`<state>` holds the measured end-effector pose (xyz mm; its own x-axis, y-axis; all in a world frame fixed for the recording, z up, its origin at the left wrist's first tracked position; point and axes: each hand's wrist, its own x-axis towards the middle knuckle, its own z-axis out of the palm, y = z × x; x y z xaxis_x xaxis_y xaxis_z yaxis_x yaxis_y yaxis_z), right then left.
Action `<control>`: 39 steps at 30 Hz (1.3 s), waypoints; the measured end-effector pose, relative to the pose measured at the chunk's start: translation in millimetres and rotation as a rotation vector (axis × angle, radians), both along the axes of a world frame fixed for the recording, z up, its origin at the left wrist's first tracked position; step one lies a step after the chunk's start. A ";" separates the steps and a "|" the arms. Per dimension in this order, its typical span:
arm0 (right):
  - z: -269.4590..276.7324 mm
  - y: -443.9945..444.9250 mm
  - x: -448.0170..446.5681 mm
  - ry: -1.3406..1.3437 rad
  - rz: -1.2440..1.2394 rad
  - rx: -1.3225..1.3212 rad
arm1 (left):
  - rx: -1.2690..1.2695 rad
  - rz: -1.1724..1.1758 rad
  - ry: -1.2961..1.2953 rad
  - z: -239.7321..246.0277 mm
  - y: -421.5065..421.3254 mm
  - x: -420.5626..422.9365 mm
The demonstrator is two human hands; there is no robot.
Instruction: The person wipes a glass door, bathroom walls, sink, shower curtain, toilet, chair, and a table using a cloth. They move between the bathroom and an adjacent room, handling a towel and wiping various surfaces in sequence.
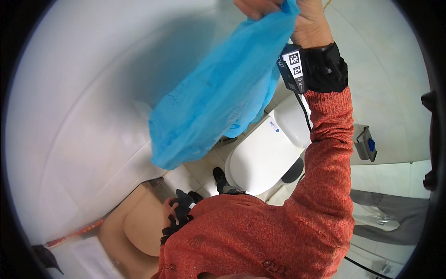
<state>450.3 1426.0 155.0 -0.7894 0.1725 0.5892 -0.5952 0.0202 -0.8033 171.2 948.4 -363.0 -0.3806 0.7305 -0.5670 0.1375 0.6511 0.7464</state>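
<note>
My right hand (pixel 275 10) is raised at the top, closed on the gathered end of a blue plastic bag (pixel 216 87). The bag hangs slantwise down to the left, in front of the wall and above the floor. A black strap with a small device circles my right wrist. Low by my body, my left hand (pixel 170 211) has its fingers curled around a dark grey object (pixel 183 205), whose kind I cannot tell.
A white toilet with its lid (pixel 261 157) down stands on the tiled floor below the bag. A grey holder (pixel 365 144) is on the right wall. At the lower left is a beige basin-like fixture (pixel 139 223). A dark cable (pixel 366 266) runs at the lower right.
</note>
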 end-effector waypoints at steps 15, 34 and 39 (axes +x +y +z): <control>-26.1 84.1 91.7 -0.142 -0.171 -0.004 | 0.065 -0.123 0.095 15.1 66.1 28.2; -100.2 172.4 137.4 -0.093 -1.847 0.291 | -0.014 -0.020 0.007 23.6 79.1 50.3; -81.5 186.4 161.4 -0.206 -1.931 0.334 | -0.012 -0.104 0.065 -2.7 61.0 37.9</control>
<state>611.6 1612.4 73.5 0.2343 0.6592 0.7145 0.4888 0.5554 -0.6728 209.1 1009.5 -365.6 -0.3390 0.7611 -0.5530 0.2527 0.6398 0.7258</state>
